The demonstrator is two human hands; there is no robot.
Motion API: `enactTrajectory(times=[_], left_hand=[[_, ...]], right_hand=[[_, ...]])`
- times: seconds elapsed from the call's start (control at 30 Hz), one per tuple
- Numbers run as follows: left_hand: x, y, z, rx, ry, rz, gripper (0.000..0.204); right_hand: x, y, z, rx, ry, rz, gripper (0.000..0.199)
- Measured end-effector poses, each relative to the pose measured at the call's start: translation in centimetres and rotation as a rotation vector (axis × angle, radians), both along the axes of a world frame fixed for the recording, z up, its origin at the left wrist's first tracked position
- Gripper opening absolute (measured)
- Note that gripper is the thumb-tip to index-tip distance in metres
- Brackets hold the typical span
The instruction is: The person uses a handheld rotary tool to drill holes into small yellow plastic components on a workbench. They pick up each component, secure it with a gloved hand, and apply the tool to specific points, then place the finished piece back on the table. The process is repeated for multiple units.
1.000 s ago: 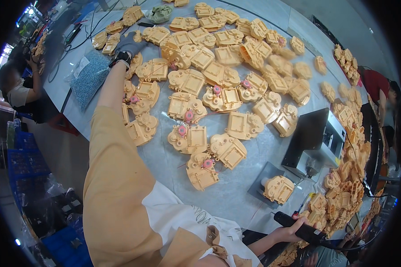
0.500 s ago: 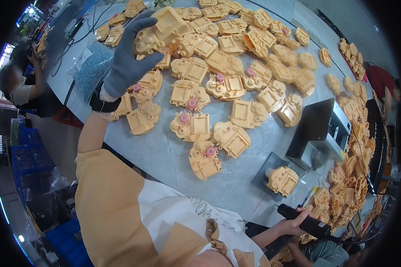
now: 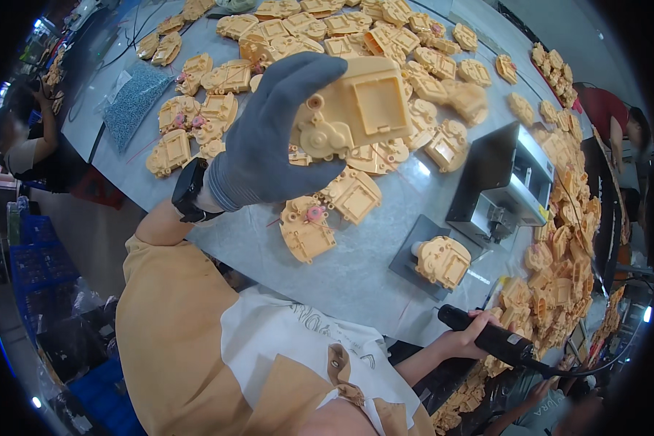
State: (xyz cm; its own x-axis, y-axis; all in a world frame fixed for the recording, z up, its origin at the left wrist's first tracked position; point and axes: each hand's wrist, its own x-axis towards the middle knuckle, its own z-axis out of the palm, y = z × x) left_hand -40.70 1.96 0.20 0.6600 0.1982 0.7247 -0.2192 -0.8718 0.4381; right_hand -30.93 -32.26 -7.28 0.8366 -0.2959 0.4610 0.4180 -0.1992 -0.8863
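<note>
My left hand (image 3: 261,138), in a grey glove, holds a beige plastic housing (image 3: 352,109) up over the middle of the table. The housing has a square recess and round bosses, and its left edge sits between my thumb and fingers. At the lower right, my bare right hand (image 3: 463,341) is wrapped round a black electric screwdriver (image 3: 495,343) with a cable, its tip toward the left. Just beyond that tip, another beige housing (image 3: 445,261) rests on a dark square fixture (image 3: 408,270). A housing with a pink round part (image 3: 309,231) lies below my left hand.
Many similar housings (image 3: 291,29) cover the far table, and a heap (image 3: 567,280) fills the right side. A black and silver box-shaped machine (image 3: 490,185) stands behind the fixture. A bag of blue pellets (image 3: 134,102) lies far left. Other people are at the left, right and lower right.
My left hand has brought the housing from the far left toward the middle, nearer to me. My right hand keeps hold of the screwdriver. The whole view has shifted slightly.
</note>
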Motion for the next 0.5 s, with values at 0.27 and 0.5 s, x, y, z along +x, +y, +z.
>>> enactTrajectory(times=[0.27, 0.5], left_hand=[[0.1, -1.2, -8.3, 0.086, 0.434, 0.050, 0.063], [0.3, -0.8, -9.3, 0.207, 0.625, 0.214, 0.070]], right_hand=[[0.3, -1.1, -0.4, 0.007, -0.041, -0.019, 0.054], [0.3, -1.4, -0.3, 0.067, -0.023, -0.011, 0.056]])
